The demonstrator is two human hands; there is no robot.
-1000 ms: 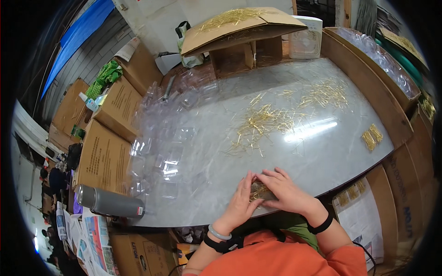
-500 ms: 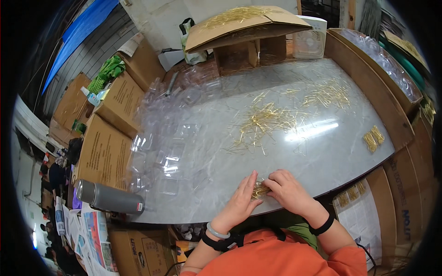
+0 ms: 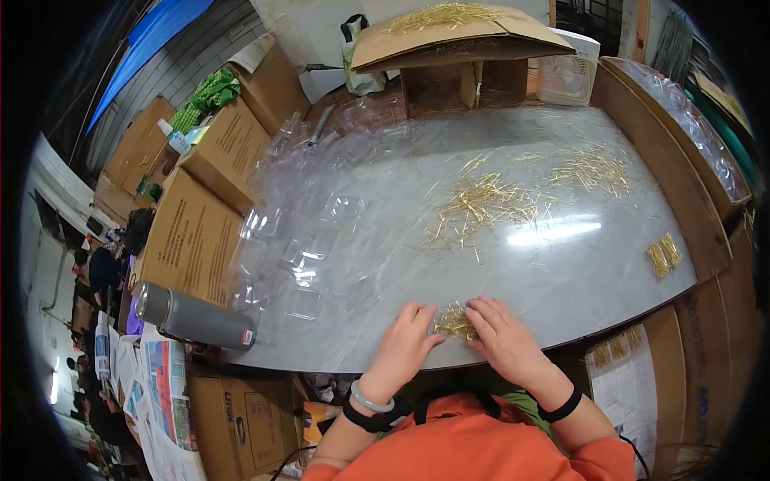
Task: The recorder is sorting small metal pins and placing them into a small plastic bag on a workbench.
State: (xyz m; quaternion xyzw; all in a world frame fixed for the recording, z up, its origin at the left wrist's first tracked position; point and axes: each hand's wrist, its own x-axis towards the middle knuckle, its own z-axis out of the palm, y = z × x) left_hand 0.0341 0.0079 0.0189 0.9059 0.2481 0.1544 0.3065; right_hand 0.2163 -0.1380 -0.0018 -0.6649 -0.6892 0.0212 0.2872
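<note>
Near the table's front edge lies a small clear plastic box filled with gold wire hooks [image 3: 454, 321]. My left hand [image 3: 403, 341] grips its left side, thumb toward me and fingers beyond. On the other side my right hand [image 3: 507, 337] presses against the box with its fingers bent over the edge. Whether a lid is on it, I cannot tell. Beyond my hands a loose heap of gold wire hooks [image 3: 489, 200] spreads over the table, with a smaller heap [image 3: 593, 171] behind it to the right. Two filled clear boxes [image 3: 664, 255] sit at the right edge.
Several empty clear plastic boxes [image 3: 305, 248] cover the left of the grey table [image 3: 401, 240]. A grey bottle [image 3: 196, 318] lies at the near left beside cartons [image 3: 192, 248]. At the back stand a cardboard shelf [image 3: 461, 48] and a white fan [image 3: 568, 70]. Cardboard walls the right side.
My fingers have moved apart and now sit at the two sides of the box, so more of the hooks inside show. The whole view has shifted slightly.
</note>
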